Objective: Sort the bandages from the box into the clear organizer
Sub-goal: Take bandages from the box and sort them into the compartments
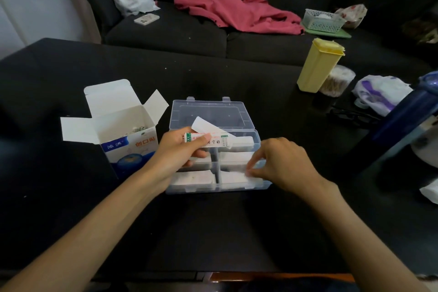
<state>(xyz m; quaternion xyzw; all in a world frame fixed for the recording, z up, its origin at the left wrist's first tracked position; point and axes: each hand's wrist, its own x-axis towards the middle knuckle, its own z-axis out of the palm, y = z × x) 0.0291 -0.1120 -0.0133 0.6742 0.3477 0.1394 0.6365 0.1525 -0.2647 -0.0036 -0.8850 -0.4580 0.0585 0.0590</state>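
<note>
A small stack of wrapped bandages [208,141] is gripped in the left hand [176,152], thumb curled over the top and fingers tucked beneath, held just above the far-left cells of the clear organizer [237,188]. White paper wrappers with green and red print are shown, and one loose strip is fanned up behind the rest.

Over on the near-right cell, a flat white bandage [233,176] is pinched at its edge by the right hand [282,163], fingertips bent down and touching the paper, the other fingers loosely curled.

The organizer is seen as a transparent, hard plastic tray divided into rectangular cells, its hinged lid [208,114] laid open behind it with two clasps at the far edge. White bandages are lying flat in the near-left cell and the right-hand cells; the far-left cell is partly hidden by the left hand.

Just to the left, an open cardboard box [128,144] is stood upright, flaps spread, white inside and blue-printed outside, with a few small pieces visible at the bottom.

Everything is set on a black tabletop [213,232]. Further right, a tall pale-yellow plastic container [316,66] is stood beside a round clear tub of cotton swabs [336,82].
</note>
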